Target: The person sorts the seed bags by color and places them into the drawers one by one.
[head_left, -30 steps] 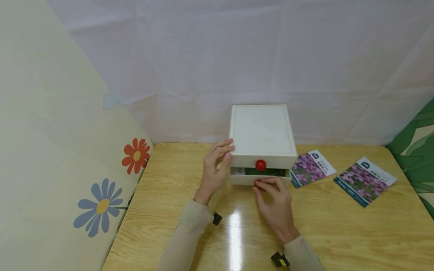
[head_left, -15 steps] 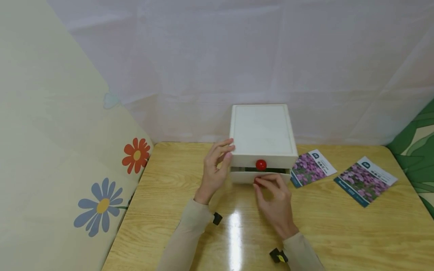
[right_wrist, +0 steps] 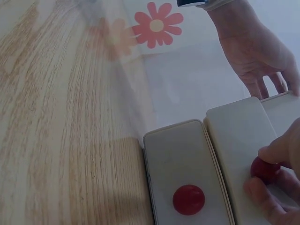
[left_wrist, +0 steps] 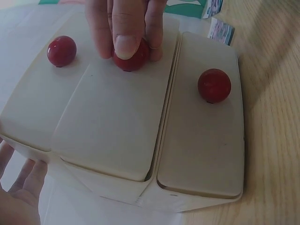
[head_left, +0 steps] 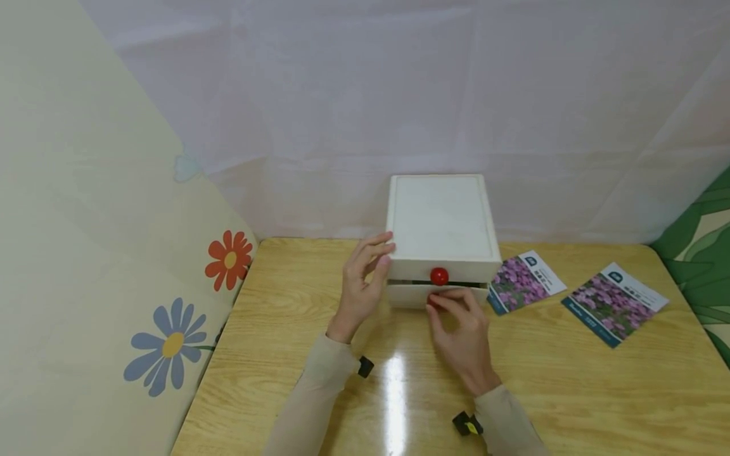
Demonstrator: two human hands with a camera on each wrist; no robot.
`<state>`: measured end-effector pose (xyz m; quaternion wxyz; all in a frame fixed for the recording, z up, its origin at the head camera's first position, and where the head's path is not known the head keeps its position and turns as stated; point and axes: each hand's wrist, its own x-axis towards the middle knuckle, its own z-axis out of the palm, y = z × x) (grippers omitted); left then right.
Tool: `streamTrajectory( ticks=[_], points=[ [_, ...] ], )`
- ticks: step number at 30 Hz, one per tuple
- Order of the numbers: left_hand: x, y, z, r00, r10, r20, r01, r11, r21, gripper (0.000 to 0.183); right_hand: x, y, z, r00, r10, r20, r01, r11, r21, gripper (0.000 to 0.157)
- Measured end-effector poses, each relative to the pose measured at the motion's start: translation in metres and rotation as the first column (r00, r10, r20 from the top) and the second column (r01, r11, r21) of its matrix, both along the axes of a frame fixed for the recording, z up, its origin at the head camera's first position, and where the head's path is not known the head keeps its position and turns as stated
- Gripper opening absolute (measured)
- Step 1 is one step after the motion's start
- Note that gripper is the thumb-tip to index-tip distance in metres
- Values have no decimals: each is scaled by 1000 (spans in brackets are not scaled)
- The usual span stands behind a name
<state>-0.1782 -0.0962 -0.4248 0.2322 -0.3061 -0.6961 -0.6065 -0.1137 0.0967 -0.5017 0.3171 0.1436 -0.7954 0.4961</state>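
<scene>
A white cabinet (head_left: 441,218) with three small drawers and round red knobs stands at the back of the table. My right hand (head_left: 464,342) pinches the red knob (left_wrist: 136,62) of the middle drawer (left_wrist: 110,112) between thumb and fingers. That drawer sticks out a little from the cabinet, and a narrow dark gap shows above its front. My left hand (head_left: 364,288) rests with extended fingers against the cabinet's left side. The top drawer's knob (head_left: 439,276) and the bottom drawer's knob (left_wrist: 214,86) are untouched; both those drawers look pushed in. The drawer's contents are hidden.
Two flower-picture packets, a left one (head_left: 525,283) beside the cabinet and a right one (head_left: 614,305), lie on the wooden table (head_left: 285,316). A pale cloth (head_left: 342,114) hangs behind. A flower-printed panel (head_left: 114,221) borders the left side.
My right hand has moved slightly forward with the middle drawer, and the gap above its front has narrowed. The green contents seen earlier are out of sight. My left hand stays put.
</scene>
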Motion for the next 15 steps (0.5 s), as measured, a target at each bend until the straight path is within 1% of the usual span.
streamTrajectory(
  ticks=[10,15],
  points=[
    [0,0,2,1000,1,-10,-1,1000,-4,19,-2,1,-1,999,2,46,-3,1000,18,18],
    [-1,0,0,1000,-2,-11,2,1000,-1,19,-4,0,-1,1000,-4,27,3,1000,13,18]
  ],
)
